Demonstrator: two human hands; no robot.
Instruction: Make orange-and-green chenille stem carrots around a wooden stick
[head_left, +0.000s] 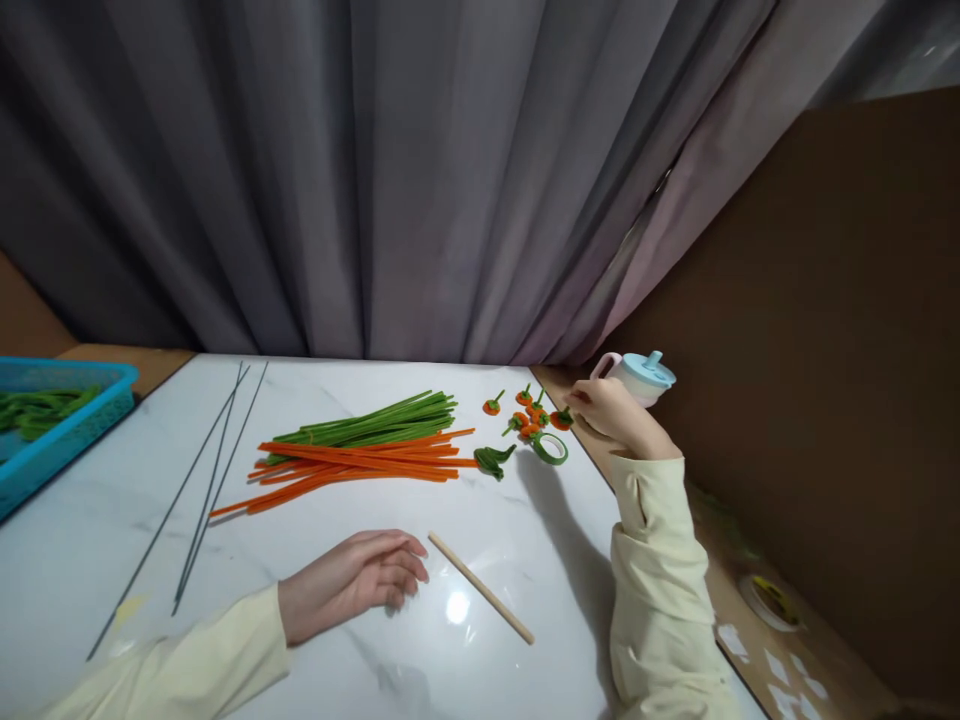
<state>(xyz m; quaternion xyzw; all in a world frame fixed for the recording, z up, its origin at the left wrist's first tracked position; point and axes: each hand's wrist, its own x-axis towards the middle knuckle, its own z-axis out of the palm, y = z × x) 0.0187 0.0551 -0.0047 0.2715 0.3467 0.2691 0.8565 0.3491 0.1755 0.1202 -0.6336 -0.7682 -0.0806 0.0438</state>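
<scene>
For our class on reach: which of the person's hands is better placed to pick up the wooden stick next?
Probably the left hand: it rests flat on the table, fingertips close to the wooden stick. The right hand is far off by the cup.

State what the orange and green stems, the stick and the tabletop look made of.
Orange stems and green stems: fuzzy pipe cleaners, likely wire inside. Stick: pale, matte, probably wood. Tabletop: white veined marble look with a glossy glare; possibly laminate.

orange-green piece (pixel 561 419) | small, held at far table edge | wooden stick (pixel 480 600) | flat, diagonal
</scene>
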